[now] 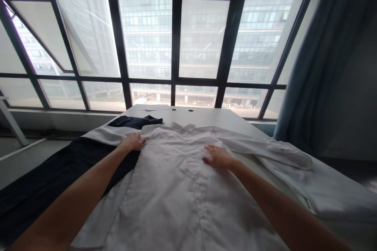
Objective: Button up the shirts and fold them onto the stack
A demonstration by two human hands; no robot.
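A white button-up shirt (173, 188) lies spread front side up, its collar toward the window and its sleeves out to both sides. My left hand (133, 141) rests at the shirt's left edge near the armpit, fingers stretched out over the cloth. On the right chest, my right hand (217, 156) lies with its fingers spread on the fabric. Neither hand visibly grips anything. Dark navy clothing (59, 176) lies under the left sleeve and my left forearm, and a dark bundle (135, 121) sits beyond that sleeve.
The white table (212, 115) extends toward the window and has two dark round holes at its far end. More white cloth (332, 192) lies on the right. A blue-grey curtain (312, 86) hangs at the right, and a white metal frame (13, 121) stands at the left.
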